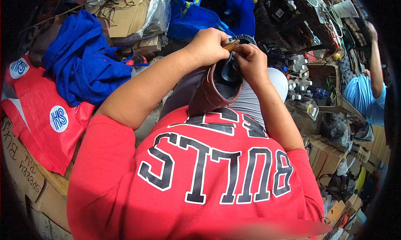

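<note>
A brown leather shoe or boot (211, 89) rests in my lap, its dark opening toward me and pale stitching along its rim. My left hand (209, 47) is closed at the shoe's far end, with a pointed yellow-brown piece (231, 45) between its fingertips. Close beside it, my right hand (254, 64) pinches its fingers together at the same spot; whatever they hold is too small to make out. A black ribbed edge (246, 39), perhaps of the sole, shows just beyond the fingers.
Blue cloth (83, 58) lies on a red bag (54, 119) at left, above a cardboard box (25, 169). An open blue bag (213, 14) stands ahead. Several small bottles (298, 79) crowd the right. A person in a light blue shirt (363, 98) is at far right.
</note>
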The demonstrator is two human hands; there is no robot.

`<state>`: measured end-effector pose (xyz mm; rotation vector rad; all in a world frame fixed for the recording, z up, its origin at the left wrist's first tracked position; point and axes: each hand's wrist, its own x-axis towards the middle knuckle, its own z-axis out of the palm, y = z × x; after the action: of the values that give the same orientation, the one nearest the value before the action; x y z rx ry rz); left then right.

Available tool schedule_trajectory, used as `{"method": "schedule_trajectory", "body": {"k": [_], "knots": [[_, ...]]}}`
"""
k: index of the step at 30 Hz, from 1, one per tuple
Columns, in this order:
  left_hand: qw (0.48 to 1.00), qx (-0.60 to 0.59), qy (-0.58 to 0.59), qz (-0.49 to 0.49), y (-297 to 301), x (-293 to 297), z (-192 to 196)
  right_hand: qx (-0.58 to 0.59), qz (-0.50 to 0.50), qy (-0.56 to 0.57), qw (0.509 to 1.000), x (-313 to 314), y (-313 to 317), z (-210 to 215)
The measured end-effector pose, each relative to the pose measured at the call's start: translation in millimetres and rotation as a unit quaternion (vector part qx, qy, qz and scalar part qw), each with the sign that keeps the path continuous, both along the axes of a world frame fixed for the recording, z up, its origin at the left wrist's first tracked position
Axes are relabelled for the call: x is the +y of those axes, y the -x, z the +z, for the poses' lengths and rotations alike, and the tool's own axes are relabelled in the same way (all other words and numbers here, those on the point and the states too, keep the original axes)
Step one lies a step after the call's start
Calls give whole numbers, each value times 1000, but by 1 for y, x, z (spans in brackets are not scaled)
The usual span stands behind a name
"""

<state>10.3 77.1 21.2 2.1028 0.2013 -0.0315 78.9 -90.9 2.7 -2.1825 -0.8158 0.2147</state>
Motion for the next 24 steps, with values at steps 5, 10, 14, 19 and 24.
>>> {"method": "schedule_trajectory", "body": {"k": [5,10,14,19,24], "knots": [[994,-99,-35,36,5,8,28,93,-11,-84,992,-3,-2,17],[956,-241,-163,31,9,-3,37,142,-27,-138,980,-4,-5,15],[943,-278,-181,24,13,-11,24,80,-46,-137,986,0,1,9],[929,-315,-195,2,12,-22,20,-9,-53,-202,978,-2,-2,6],[922,-316,-216,-60,5,-15,30,-62,-3,-111,992,-16,-5,30]]}}
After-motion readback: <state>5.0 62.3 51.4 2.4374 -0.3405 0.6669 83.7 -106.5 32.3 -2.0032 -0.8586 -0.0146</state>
